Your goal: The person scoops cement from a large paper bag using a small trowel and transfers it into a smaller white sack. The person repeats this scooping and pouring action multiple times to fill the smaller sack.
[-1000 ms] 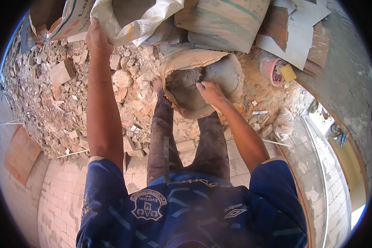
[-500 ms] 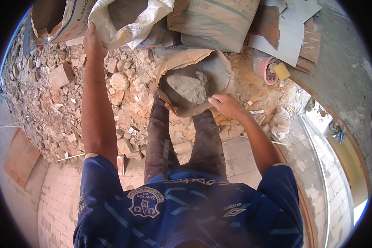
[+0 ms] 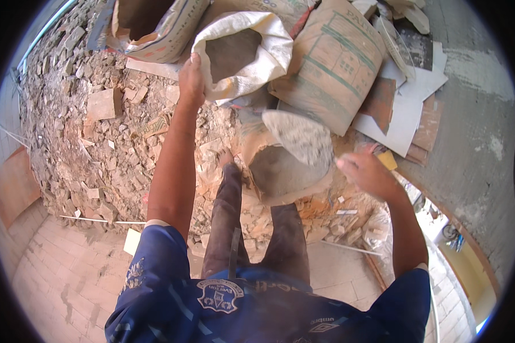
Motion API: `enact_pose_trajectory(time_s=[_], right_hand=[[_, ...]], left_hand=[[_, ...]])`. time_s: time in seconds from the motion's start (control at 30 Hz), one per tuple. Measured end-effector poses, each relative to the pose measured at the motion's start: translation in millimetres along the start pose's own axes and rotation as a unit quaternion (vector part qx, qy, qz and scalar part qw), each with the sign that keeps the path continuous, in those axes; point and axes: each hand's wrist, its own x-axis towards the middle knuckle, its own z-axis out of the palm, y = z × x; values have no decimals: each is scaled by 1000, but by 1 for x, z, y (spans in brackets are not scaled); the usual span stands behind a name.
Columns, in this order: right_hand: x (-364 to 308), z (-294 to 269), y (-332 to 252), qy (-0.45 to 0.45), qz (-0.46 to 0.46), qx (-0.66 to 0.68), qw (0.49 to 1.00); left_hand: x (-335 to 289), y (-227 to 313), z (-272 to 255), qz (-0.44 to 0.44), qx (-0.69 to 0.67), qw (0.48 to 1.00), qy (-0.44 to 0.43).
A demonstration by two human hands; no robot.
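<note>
My left hand (image 3: pixel 192 80) grips the rolled rim of a white woven sack (image 3: pixel 273 66), which stands open with grey powder (image 3: pixel 230 54) inside. In my right hand (image 3: pixel 367 174) is a trowel, its handle largely hidden by my fingers. A heap of pale grey powder (image 3: pixel 300 137) covers the trowel's blade, which is raised over the far side of an open brown paper bag (image 3: pixel 266 194). More grey powder (image 3: pixel 286 174) lies in that bag, which stands just beyond my knees. The trowel and my right hand are slightly blurred.
Another open paper bag (image 3: pixel 160 46) stands at the far left, and a full closed bag (image 3: pixel 332 63) leans at the back. Rubble (image 3: pixel 137 154) with a loose block (image 3: pixel 104 104) covers the ground to the left. Broken boards (image 3: pixel 409 114) and a yellow sponge (image 3: pixel 387 160) lie right.
The loaded trowel has come up out of the paper bag, rising with my right hand. My left hand keeps its hold on the white sack's rim. The whole view has shifted.
</note>
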Motion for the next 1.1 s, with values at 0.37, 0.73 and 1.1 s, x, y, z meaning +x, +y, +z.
enact_pose_trajectory(time_s=[0.37,0.73,1.1], right_hand=[[258,9,-184,251,-119,-377,884],[50,8,-40,165,47,-131,977],[-10,175,98,76,258,-60,961]], left_hand=[[26,25,8,28,-88,996,-19],[16,5,-28,-19,-31,999,-20],[-35,-26,-24,5,87,989,121]])
